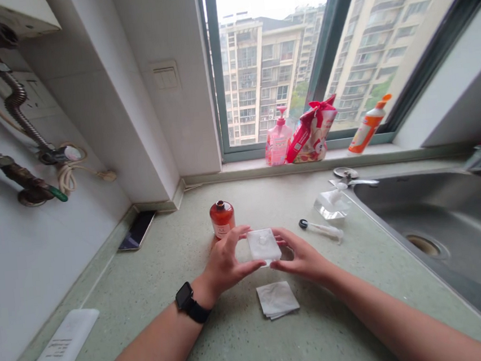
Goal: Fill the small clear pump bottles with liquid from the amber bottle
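Observation:
Both hands hold a small clear square plastic case above the green speckled countertop. My left hand, with a black watch on the wrist, pinches its left edge between thumb and fingers. My right hand grips its right edge. Directly below lies a folded white wipe. A small red-brown bottle stands just behind my left hand. A thin clear tube with a dark cap lies to the right, and a torn clear wrapper sits beyond it.
A steel sink fills the right side. On the window sill stand a pink pump bottle, a red bag and an orange-capped bottle. A phone lies by the left wall; a white flat object lies near the left edge.

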A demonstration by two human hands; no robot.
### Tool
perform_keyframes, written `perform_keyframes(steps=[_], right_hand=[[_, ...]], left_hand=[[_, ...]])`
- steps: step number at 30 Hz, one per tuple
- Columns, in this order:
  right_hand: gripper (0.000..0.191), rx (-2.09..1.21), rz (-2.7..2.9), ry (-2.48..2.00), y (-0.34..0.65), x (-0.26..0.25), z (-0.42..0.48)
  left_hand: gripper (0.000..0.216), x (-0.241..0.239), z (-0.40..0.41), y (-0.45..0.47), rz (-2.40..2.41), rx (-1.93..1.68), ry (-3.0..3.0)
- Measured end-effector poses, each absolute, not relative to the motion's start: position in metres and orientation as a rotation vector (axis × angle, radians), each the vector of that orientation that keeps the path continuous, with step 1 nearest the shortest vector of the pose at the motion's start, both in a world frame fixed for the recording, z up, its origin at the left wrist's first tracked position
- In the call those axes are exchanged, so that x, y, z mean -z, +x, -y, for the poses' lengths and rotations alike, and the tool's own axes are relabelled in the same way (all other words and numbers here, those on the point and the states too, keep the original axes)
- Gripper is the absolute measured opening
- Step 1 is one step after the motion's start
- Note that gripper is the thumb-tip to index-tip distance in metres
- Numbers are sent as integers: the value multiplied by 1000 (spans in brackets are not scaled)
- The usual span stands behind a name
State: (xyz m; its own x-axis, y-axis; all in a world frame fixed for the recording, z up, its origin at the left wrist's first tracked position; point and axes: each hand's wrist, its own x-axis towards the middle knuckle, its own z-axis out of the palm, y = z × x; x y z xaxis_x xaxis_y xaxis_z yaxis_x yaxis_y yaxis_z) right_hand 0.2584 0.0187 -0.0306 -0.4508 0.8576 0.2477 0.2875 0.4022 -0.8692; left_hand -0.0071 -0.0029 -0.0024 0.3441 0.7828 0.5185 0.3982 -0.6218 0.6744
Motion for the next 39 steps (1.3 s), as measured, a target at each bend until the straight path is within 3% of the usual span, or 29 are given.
perform_keyframes(steps=[7, 14, 22, 39], right_hand=[[66, -1043, 1864, -962, 260, 25, -18], [73, -1069, 1750, -1060, 271, 30, -25], [73, -1085, 1655, -1105, 270, 29, -28], [83, -862, 1570, -1032, 265, -34, -75]], left_hand=[[81, -5, 7, -8, -1058, -1198, 2338], [72, -12, -11, -40, -1526, -1671, 2222], [102, 25, -49, -51, -1364, -1320, 1801], [81, 15, -45, -43, -1310, -1345, 1731]])
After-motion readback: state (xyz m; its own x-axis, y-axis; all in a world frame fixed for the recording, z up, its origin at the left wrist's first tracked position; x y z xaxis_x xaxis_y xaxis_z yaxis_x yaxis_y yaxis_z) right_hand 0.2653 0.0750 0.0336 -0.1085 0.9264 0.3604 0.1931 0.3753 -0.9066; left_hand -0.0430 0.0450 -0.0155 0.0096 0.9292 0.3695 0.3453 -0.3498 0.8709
